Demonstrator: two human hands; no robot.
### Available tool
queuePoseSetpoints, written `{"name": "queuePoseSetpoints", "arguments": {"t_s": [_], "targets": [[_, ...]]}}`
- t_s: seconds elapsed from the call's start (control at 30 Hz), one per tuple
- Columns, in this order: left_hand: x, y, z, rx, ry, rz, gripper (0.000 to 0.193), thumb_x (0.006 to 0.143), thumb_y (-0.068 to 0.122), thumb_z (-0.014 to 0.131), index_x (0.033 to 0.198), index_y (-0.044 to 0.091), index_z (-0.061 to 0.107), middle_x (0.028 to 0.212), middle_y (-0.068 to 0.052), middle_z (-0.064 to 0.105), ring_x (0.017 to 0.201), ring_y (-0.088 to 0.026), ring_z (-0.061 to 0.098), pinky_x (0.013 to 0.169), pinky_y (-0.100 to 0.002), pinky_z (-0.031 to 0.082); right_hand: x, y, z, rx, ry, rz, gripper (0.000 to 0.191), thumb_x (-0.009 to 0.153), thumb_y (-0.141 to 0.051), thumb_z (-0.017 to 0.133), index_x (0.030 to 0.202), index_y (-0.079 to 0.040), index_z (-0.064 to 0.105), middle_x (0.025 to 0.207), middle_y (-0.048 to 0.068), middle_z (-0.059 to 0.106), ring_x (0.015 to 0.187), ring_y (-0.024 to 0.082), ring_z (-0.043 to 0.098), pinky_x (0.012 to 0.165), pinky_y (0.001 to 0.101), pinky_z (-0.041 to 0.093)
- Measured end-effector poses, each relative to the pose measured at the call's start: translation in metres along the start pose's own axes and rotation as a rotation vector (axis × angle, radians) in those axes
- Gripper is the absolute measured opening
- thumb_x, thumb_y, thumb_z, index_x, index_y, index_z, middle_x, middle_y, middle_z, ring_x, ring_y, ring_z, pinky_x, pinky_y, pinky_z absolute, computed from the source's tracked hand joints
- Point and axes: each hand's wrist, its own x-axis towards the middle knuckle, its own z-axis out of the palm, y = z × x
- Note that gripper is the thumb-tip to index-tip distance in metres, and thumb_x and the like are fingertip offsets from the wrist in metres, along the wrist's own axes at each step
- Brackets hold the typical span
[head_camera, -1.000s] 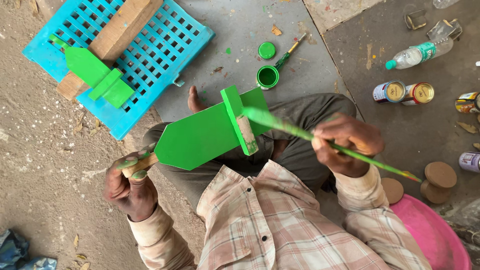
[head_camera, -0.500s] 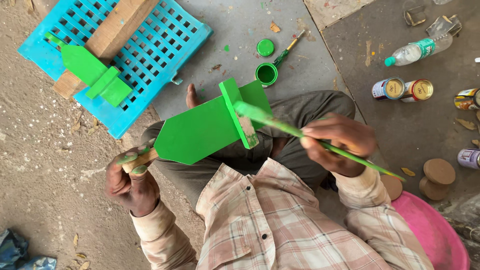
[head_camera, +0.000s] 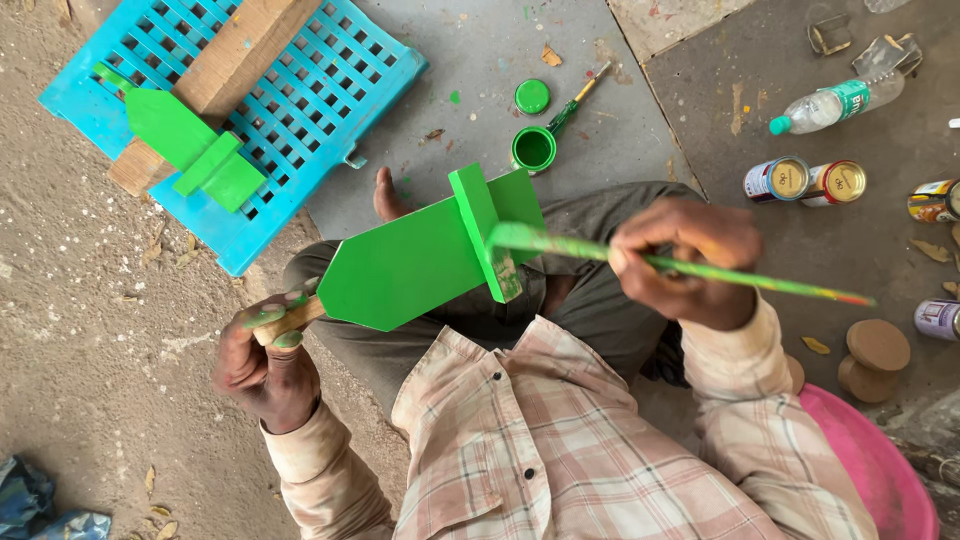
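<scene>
From the head view, my left hand is closed round the bare wooden handle of the green paddle, which lies across my lap. My right hand grips the brush, its bristle end touching the paddle's crosspiece. The paint pot sits open on the floor just beyond my knee, its lid beside it. A second green paddle rests on the blue crate.

Beyond the grip lies a blue crate bearing a plank; tins, a bottle stand further right.
</scene>
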Motion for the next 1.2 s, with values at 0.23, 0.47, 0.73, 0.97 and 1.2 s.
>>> {"name": "queuePoseSetpoints", "arguments": {"t_s": [0.23,0.47,0.73,0.97,1.2], "targets": [[0.001,0.005,0.001,-0.041,0.041,-0.019,0.028,0.108,0.019,0.072,0.127,-0.001,0.065,0.118,-0.018,0.072,0.115,-0.031,0.072,0.108,-0.047,0.061,-0.007,-0.002,0.012,-0.150,0.156,-0.008,0.013,0.093,-0.001,0.075,0.101,0.003,0.067,0.090,0.012,0.073,0.070,0.009,0.066,0.054,0.0221,0.052],[0.004,0.002,0.003,-0.052,0.054,-0.013,0.028,0.108,0.018,0.072,0.127,-0.001,0.063,0.118,-0.018,0.072,0.116,-0.033,0.072,0.106,-0.049,0.062,-0.025,-0.007,0.012,-0.088,0.029,-0.096,0.010,0.090,-0.004,0.075,0.097,-0.001,0.067,0.085,0.009,0.072,0.067,0.012,0.069,0.055,0.0232,0.054],[0.004,0.000,-0.001,-0.062,0.027,-0.015,0.029,0.108,0.019,0.072,0.128,0.000,0.064,0.118,-0.018,0.072,0.115,-0.032,0.072,0.107,-0.048,0.062,-0.025,-0.012,-0.006,-0.008,0.060,0.037,0.009,0.087,-0.003,0.073,0.094,-0.002,0.067,0.085,0.008,0.072,0.063,0.007,0.066,0.048,0.0183,0.050],[0.000,0.004,0.001,-0.040,0.026,-0.032,0.029,0.108,0.019,0.073,0.127,-0.001,0.064,0.118,-0.019,0.072,0.116,-0.032,0.072,0.107,-0.046,0.062,-0.008,-0.002,0.007,-0.150,0.115,0.117,0.012,0.093,-0.002,0.078,0.097,0.000,0.066,0.093,0.010,0.074,0.060,0.003,0.056,0.051,0.0177,0.039],[0.001,0.001,-0.001,-0.076,0.070,-0.032,0.030,0.107,0.020,0.073,0.128,0.000,0.063,0.117,-0.018,0.072,0.115,-0.032,0.072,0.105,-0.049,0.062,-0.021,-0.005,0.014,-0.113,0.191,-0.060,0.016,0.092,-0.005,0.076,0.103,0.001,0.066,0.096,0.011,0.073,0.064,0.005,0.059,0.051,0.0196,0.046]]}}
